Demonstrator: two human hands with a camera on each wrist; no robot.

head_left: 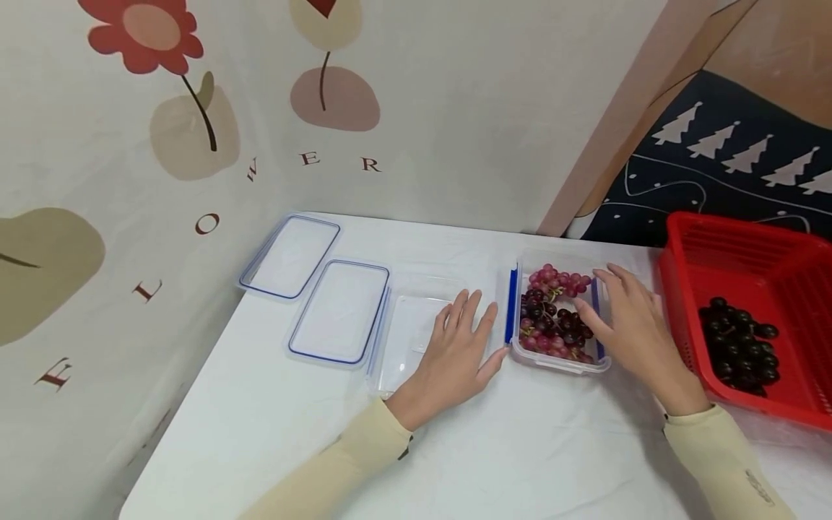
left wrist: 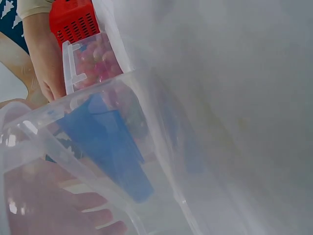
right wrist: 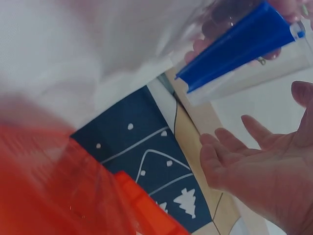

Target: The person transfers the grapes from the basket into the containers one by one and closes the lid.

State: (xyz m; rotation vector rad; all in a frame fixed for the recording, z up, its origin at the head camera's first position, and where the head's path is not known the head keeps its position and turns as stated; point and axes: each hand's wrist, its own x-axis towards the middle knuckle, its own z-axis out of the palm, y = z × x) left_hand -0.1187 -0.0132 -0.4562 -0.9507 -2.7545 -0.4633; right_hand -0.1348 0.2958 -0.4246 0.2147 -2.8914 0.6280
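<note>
A clear lidless container (head_left: 555, 361) with blue side clips holds bunches of red and dark purple grapes (head_left: 552, 314). My right hand (head_left: 633, 328) hovers at its right side, fingers spread and loosely bent, with nothing in them; the right wrist view shows this hand (right wrist: 264, 166) apart from the blue clip (right wrist: 234, 49). Over a second clear container (head_left: 403, 339) my left hand (head_left: 451, 357) stretches its fingers, holding nothing. Through transparent plastic in the left wrist view, that hand (left wrist: 49, 200) appears blurred; whether it touches the container I cannot tell.
Two clear lids with blue seals lie at the left, one nearer lid (head_left: 339, 310) and one farther lid (head_left: 292, 256). On the right stands a red basket (head_left: 721, 249) with black grapes (head_left: 741, 347) in it. A patterned curtain (head_left: 455, 144) hangs behind the white table (head_left: 520, 448).
</note>
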